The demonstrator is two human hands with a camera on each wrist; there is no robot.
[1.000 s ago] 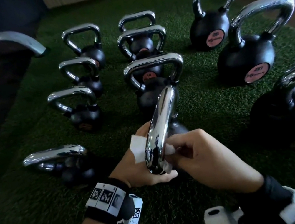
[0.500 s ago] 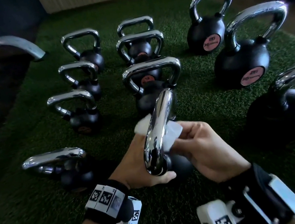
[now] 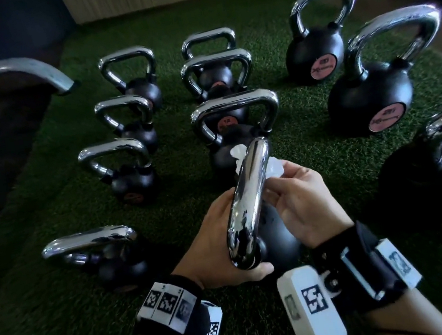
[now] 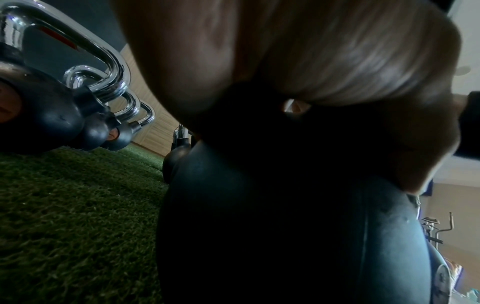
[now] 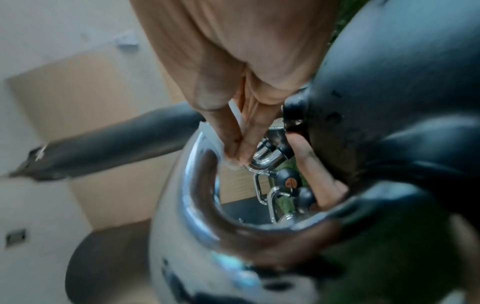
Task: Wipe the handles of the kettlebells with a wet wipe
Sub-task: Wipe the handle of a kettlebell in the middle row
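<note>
the kettlebell (image 3: 277,234) stands on the turf (image 3: 50,327) near its front edge, handle (image 3: 248,200) edge-on to the head view. the right hand (image 3: 304,200) pinches a crumpled wipe (image 3: 274,167) between thumb and fingers (image 5: 249,131), pressing it against the far end of the handle. the left hand (image 3: 218,244) grips the handle's near end, thumb under it. more kettlebells (image 3: 216,77) stand in rows toward the turf's back edge, and one (image 3: 96,252) just left of the left hand.
</note>
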